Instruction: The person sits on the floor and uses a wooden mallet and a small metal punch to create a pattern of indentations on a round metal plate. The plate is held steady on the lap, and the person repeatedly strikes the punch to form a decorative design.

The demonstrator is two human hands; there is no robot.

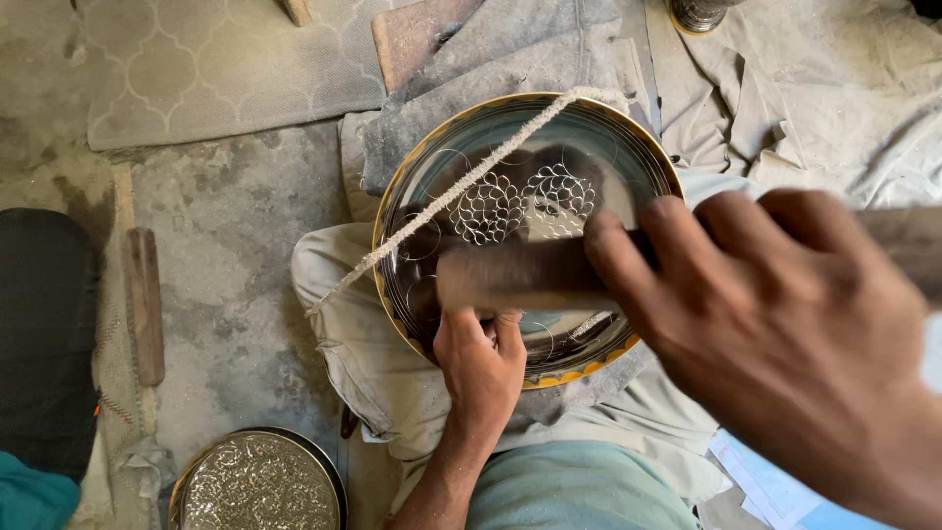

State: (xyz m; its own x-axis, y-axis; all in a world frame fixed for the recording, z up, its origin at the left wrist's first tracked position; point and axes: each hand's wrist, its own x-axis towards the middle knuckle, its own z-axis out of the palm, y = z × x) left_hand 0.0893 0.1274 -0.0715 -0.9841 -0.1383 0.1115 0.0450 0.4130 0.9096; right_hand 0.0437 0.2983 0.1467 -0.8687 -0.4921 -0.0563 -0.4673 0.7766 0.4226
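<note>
Resting tilted on the lap, a round metal plate (589, 147), shiny, brass-rimmed, chased with looping circle patterns; likely stiff and fairly weighty, slick on its face, best gripped at the rim; crossing it, a rough twisted cord (461, 186); swinging blurred above, right hand (785, 324) closed around a wooden mallet (520, 275); pinching something small against the plate, left hand (481, 363), fingers curled, tool itself hidden.

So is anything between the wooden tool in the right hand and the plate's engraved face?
Partly. A taut cord crosses the plate diagonally, and the left hand sits at the lower rim, just under the blurred wooden tool that the right hand grips.
</note>
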